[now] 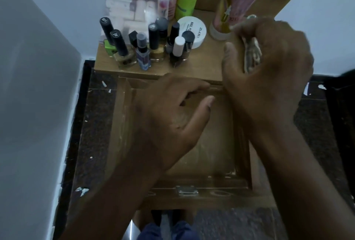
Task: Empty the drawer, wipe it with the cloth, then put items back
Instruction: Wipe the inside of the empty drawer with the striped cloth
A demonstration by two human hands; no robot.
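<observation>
My right hand (269, 62) curls round a small patterned thing (252, 57), blurred beyond naming, and holds it above the drawer (119, 124), over the shelf behind it; I judge I'm carrying it out of the way. My left hand (172, 112) hangs loose over the drawer's back edge, fingers relaxed, gripping nothing. The drawer stands pulled out below both hands, its floor bare where visible, so emptying looks nearly done. Behind it, polish bottles (142, 47) crowd the shelf. I see no cloth.
</observation>
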